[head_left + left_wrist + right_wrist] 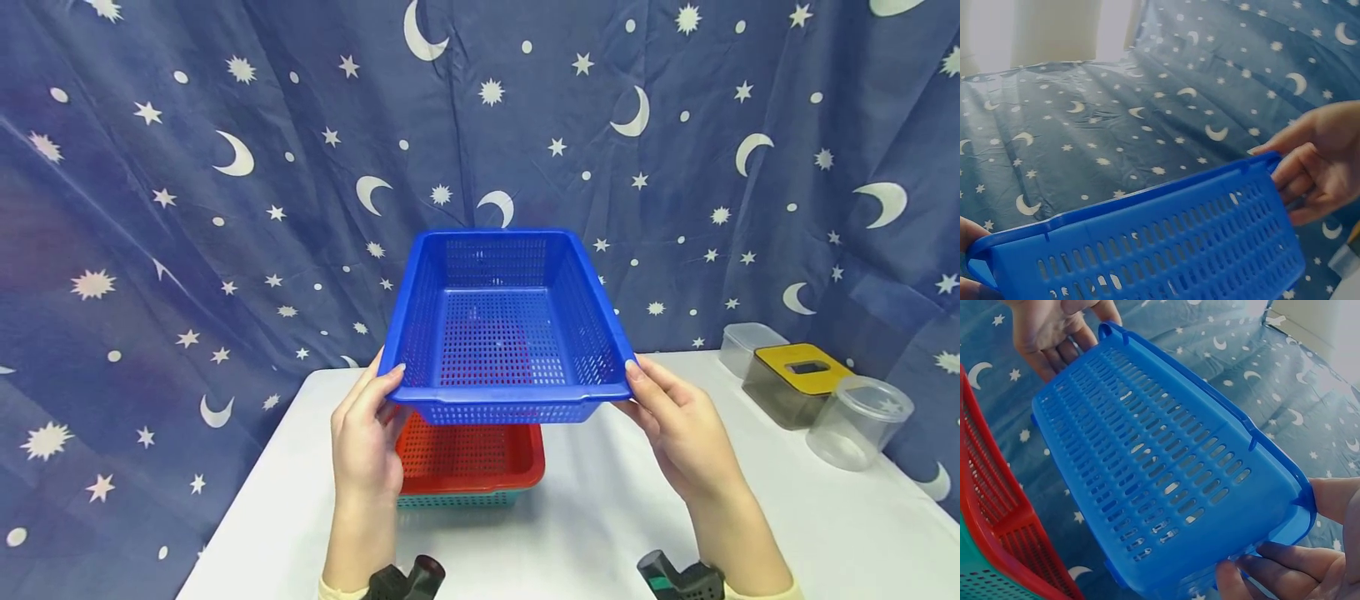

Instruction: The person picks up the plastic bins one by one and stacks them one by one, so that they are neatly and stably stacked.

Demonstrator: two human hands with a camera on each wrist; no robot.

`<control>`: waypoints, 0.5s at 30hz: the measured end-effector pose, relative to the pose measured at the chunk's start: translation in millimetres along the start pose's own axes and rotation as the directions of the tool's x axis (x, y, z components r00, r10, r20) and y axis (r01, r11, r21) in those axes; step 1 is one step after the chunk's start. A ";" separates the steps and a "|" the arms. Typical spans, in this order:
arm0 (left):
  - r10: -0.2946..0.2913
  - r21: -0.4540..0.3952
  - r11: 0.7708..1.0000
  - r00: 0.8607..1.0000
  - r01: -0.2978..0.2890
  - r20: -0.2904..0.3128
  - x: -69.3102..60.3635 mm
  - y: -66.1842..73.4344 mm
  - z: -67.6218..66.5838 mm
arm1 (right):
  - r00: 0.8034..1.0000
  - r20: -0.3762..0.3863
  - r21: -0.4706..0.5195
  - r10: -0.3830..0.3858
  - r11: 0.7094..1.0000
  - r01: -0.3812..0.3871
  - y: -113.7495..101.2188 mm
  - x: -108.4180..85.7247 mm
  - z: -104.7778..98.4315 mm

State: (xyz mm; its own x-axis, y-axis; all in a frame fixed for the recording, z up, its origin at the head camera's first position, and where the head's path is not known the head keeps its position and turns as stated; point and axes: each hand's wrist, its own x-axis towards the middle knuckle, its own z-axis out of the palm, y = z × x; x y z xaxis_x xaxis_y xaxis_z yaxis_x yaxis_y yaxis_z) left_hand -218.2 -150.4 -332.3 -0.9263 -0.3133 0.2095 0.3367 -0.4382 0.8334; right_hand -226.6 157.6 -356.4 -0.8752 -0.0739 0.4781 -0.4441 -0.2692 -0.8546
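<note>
A blue perforated plastic basket is held up in the air, tilted so its inside shows in the head view. My left hand grips its near left corner, thumb over the rim. At the near right corner my right hand pinches the rim, with fingers underneath. Both wrist views show the slotted side of the blue basket. Below it, a red basket sits nested in a green basket on the table; the blue one hides their far part.
On the right of the white table stand a clear container, a box with a yellow lid and a round clear jar. A blue curtain with moons and stars hangs behind and at the sides.
</note>
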 end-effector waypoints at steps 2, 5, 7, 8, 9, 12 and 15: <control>-0.004 -0.008 1.000 1.000 0.004 0.022 0.4 1.8 -4.0 | 1.000 0.005 -0.004 -0.008 1.000 0.008 0.6 0.1 2.5; -0.001 -0.015 1.000 0.999 0.002 0.050 0.7 4.0 -11.0 | 1.000 0.013 -0.024 -0.008 1.000 0.009 1.5 0.3 6.2; -0.004 -0.010 1.000 0.998 0.005 0.065 1.0 5.0 -15.2 | 1.000 0.011 -0.030 -0.007 1.000 0.008 1.8 -0.2 8.4; -0.009 -0.002 1.000 0.998 0.010 0.068 0.9 5.5 -17.2 | 1.000 0.010 -0.034 -0.006 0.999 0.007 2.0 -0.7 9.3; -0.013 0.009 1.000 0.998 0.012 0.068 0.7 5.9 -18.9 | 1.000 0.008 -0.032 -0.004 0.999 0.005 2.1 -1.3 10.0; -0.021 0.039 0.999 0.998 0.018 0.061 0.2 7.5 -27.4 | 1.000 0.013 -0.031 0.004 1.000 -0.004 4.2 -1.3 15.5; -0.010 0.059 0.998 0.998 0.006 0.070 1.2 9.4 -32.9 | 1.000 0.014 -0.022 0.007 1.000 -0.007 6.4 -1.1 20.0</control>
State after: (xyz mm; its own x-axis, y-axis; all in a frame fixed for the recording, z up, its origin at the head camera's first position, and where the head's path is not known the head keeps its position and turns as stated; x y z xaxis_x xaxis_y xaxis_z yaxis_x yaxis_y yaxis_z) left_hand -210.6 -182.6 -341.1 -0.9392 -0.2493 0.2362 0.3206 -0.3898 0.8633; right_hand -224.6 136.7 -358.3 -0.8757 -0.0895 0.4745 -0.4419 -0.2476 -0.8622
